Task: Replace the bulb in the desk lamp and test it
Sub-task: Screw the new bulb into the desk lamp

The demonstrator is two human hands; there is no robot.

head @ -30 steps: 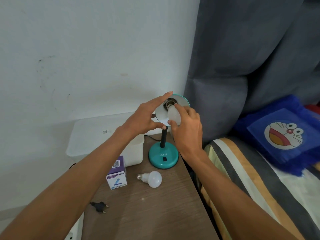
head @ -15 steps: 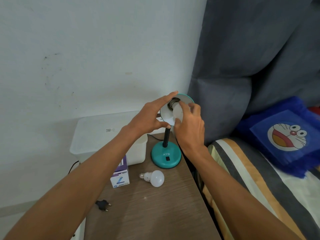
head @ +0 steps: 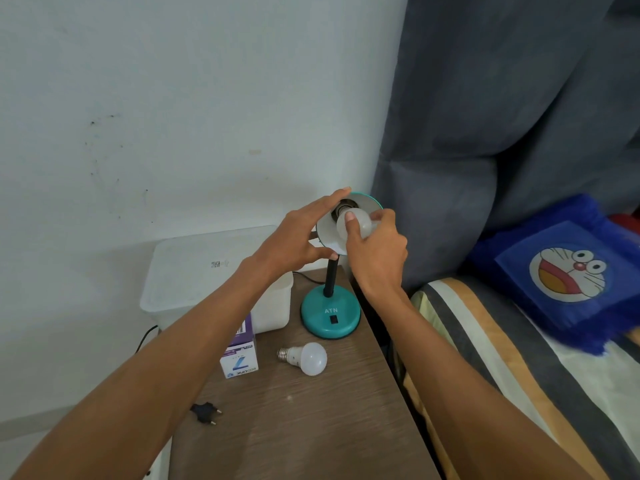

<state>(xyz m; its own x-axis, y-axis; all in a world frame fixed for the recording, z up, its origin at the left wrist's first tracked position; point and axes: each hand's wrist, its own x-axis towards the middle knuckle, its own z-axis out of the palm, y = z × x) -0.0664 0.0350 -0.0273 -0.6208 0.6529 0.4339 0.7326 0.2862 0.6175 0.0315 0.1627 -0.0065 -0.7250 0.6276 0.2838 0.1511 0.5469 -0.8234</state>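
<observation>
A teal desk lamp with a round base stands at the back of the wooden side table, its shade tilted up toward me. My left hand grips the shade's rim from the left. My right hand is closed on a white bulb that sits at the socket inside the shade. A second white bulb lies on its side on the table in front of the base. The lamp's black plug lies loose near the table's left edge.
A small purple and white bulb box stands left of the loose bulb. A white lidded plastic bin sits behind it against the wall. A bed with a striped sheet and blue cartoon pillow lies right; grey curtain behind.
My right hand has turned around the bulb in the socket, its grip shifting. My left hand keeps hold of the shade. The camera has shifted slightly.
</observation>
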